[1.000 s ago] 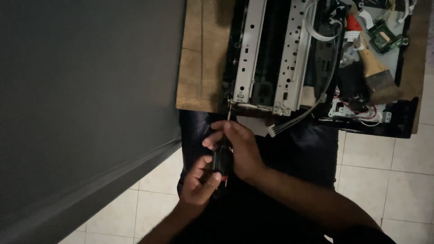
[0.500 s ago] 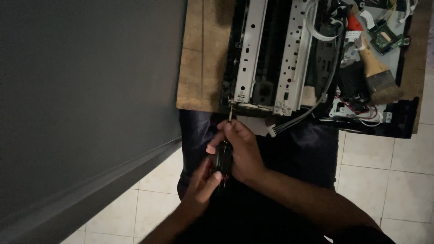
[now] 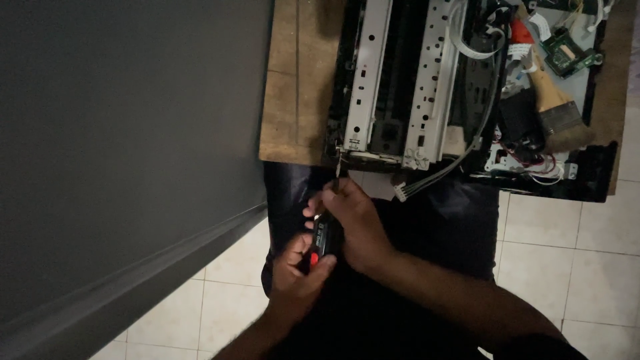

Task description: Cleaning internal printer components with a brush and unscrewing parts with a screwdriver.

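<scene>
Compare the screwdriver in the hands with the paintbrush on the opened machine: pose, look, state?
The screwdriver is gripped by both the left hand and the right hand; the paintbrush lies loose, untouched. The screwdriver has a black handle with a red spot and a thin metal shaft; the paintbrush has a pale wooden handle and wide bristles. The screwdriver's tip meets the machine's near edge; the paintbrush rests on top of the machine. Both are hand tools.

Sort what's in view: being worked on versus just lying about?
In use: black screwdriver with red button, left hand, right hand, opened black machine with silver metal rails.
Idle: wooden-handled paintbrush, green circuit board, loose grey cable with white plug, brown wooden table.
</scene>
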